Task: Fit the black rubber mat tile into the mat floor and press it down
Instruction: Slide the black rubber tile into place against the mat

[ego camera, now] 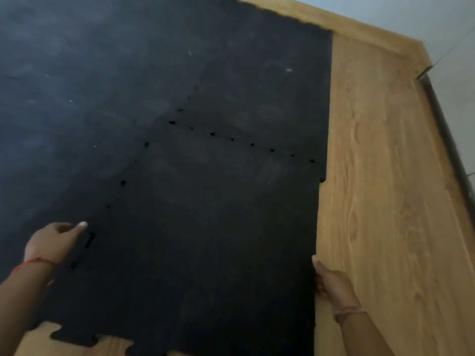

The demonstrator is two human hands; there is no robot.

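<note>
The black rubber mat tile (205, 240) fills the lower middle of the head view, its toothed edges meeting the laid mat floor (77, 73) along the left and far sides, with small gaps showing along both seams. My left hand (55, 241) grips the tile's left edge near the seam, thumb on top. My right hand (331, 281) holds the tile's right edge, fingers tucked under it where it borders the wood floor. The tile's near edge shows its interlocking tabs over bare wood.
Wood-grain floor (385, 201) runs down the right side and shows under the tile's near edge. A wooden skirting board (347, 21) and pale wall (449, 34) bound the far right corner. A dark metal rail (447, 140) lies along the right wall.
</note>
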